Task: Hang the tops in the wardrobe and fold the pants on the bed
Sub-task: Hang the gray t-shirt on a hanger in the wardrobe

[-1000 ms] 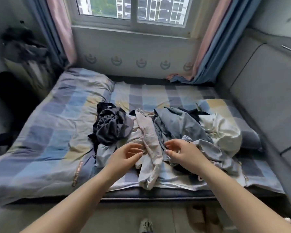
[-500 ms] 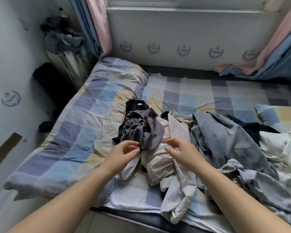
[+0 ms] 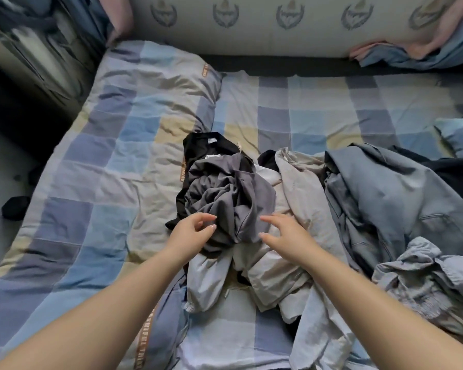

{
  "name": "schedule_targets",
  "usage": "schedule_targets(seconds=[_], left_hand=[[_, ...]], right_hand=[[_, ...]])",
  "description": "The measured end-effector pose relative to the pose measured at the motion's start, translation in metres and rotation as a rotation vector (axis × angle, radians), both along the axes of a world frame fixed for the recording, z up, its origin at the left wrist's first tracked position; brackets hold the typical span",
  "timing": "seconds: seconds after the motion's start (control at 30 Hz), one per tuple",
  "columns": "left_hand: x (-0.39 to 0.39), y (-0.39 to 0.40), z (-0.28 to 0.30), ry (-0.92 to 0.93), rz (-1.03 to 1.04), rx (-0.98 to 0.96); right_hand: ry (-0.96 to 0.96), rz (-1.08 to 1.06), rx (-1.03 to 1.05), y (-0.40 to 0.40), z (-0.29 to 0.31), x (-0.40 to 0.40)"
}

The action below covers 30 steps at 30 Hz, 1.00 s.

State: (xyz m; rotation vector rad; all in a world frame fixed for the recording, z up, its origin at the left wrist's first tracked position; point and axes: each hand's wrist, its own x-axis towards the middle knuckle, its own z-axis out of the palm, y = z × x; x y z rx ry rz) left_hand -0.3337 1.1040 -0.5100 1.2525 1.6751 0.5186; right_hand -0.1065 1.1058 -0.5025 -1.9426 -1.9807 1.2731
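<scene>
Both hands have come forward since half a second ago, from the beige garment to the crumpled dark grey garment (image 3: 225, 198), and the view has dipped so the window sill is gone from sight. Much of the pile is hard to sort into tops and pants: the pieces are bunched and overlap, and the blue-grey garment (image 3: 401, 198) and a lighter crumpled garment (image 3: 422, 279) run off the right edge. A black garment (image 3: 198, 148) lies mostly buried under the dark grey one. The left edge of the view is smeared by motion blur.

The left hand (image 3: 190, 233) reaches palm inward at the dark grey garment's near left side, fingers loosely bent and spread, holding nothing; whether they touch the cloth cannot be told. The right hand (image 3: 286, 233) lies opposite at the garment's near right side, fingers extended and apart, gripping nothing.

All the clothes lie on the bed (image 3: 318, 108), partly on a checked quilt (image 3: 104, 161). The beige garment (image 3: 292, 188) lies beneath the right forearm. Curtains (image 3: 417, 52) pool at the far right corner.
</scene>
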Motion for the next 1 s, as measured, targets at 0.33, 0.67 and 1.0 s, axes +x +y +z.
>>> schedule_targets(seconds=[0.33, 0.67, 1.0], left_hand=[[-0.003, 0.058, -0.137, 0.318, -0.122, -0.049], [0.024, 0.032, -0.091, -0.462, 0.260, -0.261], [0.047, 0.019, 0.041, -0.379, 0.018, -0.241]], right_hand=[[0.022, -0.078, -0.015, 0.051, -0.137, -0.042], [0.824, -0.946, -0.293, 0.044, -0.092, -0.040], [0.903, -0.717, -0.146, 0.003, 0.060, -0.008]])
